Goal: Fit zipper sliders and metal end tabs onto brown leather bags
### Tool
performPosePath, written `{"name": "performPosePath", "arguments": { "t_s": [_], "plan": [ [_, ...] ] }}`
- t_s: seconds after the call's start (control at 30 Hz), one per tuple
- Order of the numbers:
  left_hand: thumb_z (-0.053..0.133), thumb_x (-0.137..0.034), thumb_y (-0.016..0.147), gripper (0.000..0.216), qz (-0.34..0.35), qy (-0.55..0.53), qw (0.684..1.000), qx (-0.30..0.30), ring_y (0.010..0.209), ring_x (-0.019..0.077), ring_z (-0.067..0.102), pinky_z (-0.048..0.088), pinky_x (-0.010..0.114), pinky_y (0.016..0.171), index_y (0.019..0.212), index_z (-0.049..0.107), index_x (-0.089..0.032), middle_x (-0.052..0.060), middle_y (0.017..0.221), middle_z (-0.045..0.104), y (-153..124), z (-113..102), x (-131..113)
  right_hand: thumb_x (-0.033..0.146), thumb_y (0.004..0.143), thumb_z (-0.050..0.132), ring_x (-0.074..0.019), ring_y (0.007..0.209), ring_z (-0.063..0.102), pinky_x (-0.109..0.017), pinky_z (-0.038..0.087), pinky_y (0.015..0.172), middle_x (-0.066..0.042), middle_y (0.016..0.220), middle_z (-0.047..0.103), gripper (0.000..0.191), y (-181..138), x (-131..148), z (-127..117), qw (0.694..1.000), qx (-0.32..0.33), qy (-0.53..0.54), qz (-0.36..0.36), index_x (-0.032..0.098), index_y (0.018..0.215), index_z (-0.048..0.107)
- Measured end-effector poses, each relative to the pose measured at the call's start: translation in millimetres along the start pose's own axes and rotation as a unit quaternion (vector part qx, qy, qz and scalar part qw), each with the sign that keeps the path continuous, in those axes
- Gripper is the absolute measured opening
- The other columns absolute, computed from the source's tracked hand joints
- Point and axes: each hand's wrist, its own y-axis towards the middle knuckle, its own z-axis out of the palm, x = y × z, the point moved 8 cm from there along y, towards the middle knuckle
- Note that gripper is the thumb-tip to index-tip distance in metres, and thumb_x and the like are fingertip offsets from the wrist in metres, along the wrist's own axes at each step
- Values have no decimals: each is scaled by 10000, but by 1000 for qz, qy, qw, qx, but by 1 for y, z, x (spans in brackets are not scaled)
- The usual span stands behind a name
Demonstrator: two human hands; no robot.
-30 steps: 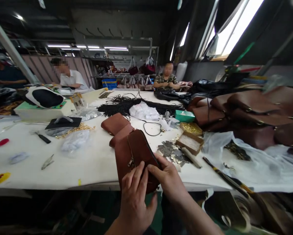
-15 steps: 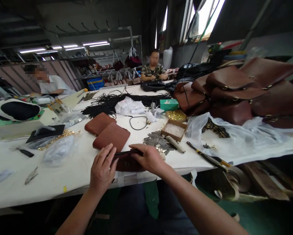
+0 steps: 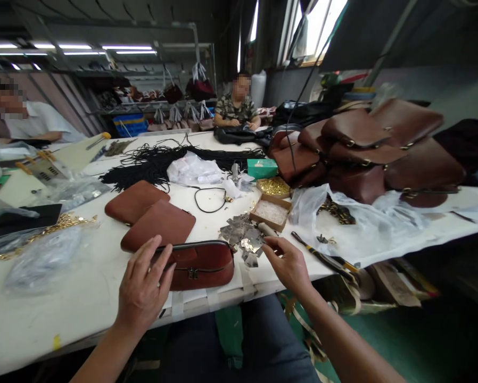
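Note:
A brown leather pouch with a zip lies flat at the table's near edge. My left hand rests on its left end, fingers spread. My right hand is off the pouch, fingers apart, beside a heap of small grey metal plates and close to a pale cylinder. Two more brown pouches lie stacked just behind the first.
Open boxes of gold and white fittings, a teal box, black cords, plastic bags and a pile of brown bags crowd the white table. A long tool lies at right. Two people sit across.
The pouch was held up in both hands, then laid flat at the table edge. My right hand let go of it and moved right to the metal plates.

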Motion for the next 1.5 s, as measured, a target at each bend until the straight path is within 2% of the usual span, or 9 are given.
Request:
{"name": "performPosePath", "arguments": {
  "t_s": [0.17,0.37,0.5,0.67,0.8,0.93,1.1,1.27,1.5],
  "plan": [
    [835,-138,804,695,7,47,998,-38,1238,362,614,518,598,1097,1448,582,-204,175,1282,614,-3,-6,-2,318,968,586,-211,956,708,-315,538,879,-66,1071,769,240,91,37,54,978,105,-163,-78,226,1111,755],
    [840,-147,815,468,-5,52,999,-15,1033,290,654,526,487,969,1253,687,-208,99,1072,704,9,-10,4,243,893,664,-246,1071,688,-305,509,881,-87,1261,735,307,198,17,146,941,202,-262,-69,242,1187,755],
    [759,-140,893,317,0,15,999,34,1022,269,661,490,442,948,1201,693,-175,99,1092,732,20,-8,6,190,867,672,-269,1112,680,-307,503,876,-122,1287,722,327,229,-9,183,928,231,-289,-46,217,1181,756],
    [735,-152,919,316,-12,-11,999,52,1046,266,658,486,436,958,1230,688,-181,100,1120,735,30,-7,8,222,842,712,-294,1070,700,-328,505,872,-135,1143,774,261,237,-19,191,938,219,-269,-19,199,1091,786],
    [770,-99,873,368,-28,-51,998,7,1090,261,665,519,415,978,1223,688,-175,112,1131,720,37,-23,-3,302,894,682,-243,968,731,-303,529,841,-91,1033,799,281,217,1,167,962,190,-195,-18,185,1136,765],
    [702,-83,907,322,-86,-203,975,16,939,176,705,593,286,819,1198,687,-219,67,1074,728,38,-36,-22,382,962,618,-182,950,746,-271,567,847,-55,1105,792,352,155,54,111,985,152,-70,-49,191,1247,698],
    [698,-230,945,370,-280,-447,847,63,783,128,693,588,220,634,1310,640,-238,65,1080,716,43,-20,-38,311,867,778,-198,842,736,-321,585,795,-29,961,780,249,42,144,36,980,87,120,-130,227,1099,744],
    [794,-417,879,440,-436,-587,677,83,777,168,737,618,230,615,1227,689,-169,81,999,760,34,-1,-55,219,867,800,-165,810,690,-296,563,736,-13,952,734,194,-34,182,20,962,97,181,-178,248,1046,731],
    [792,-381,892,353,-450,-626,633,74,734,139,724,619,219,590,1184,731,-192,57,1005,771,9,-12,-64,186,832,839,-165,828,638,-296,516,697,-16,962,657,210,-66,181,20,951,116,247,-147,237,996,717]
  ]
}}
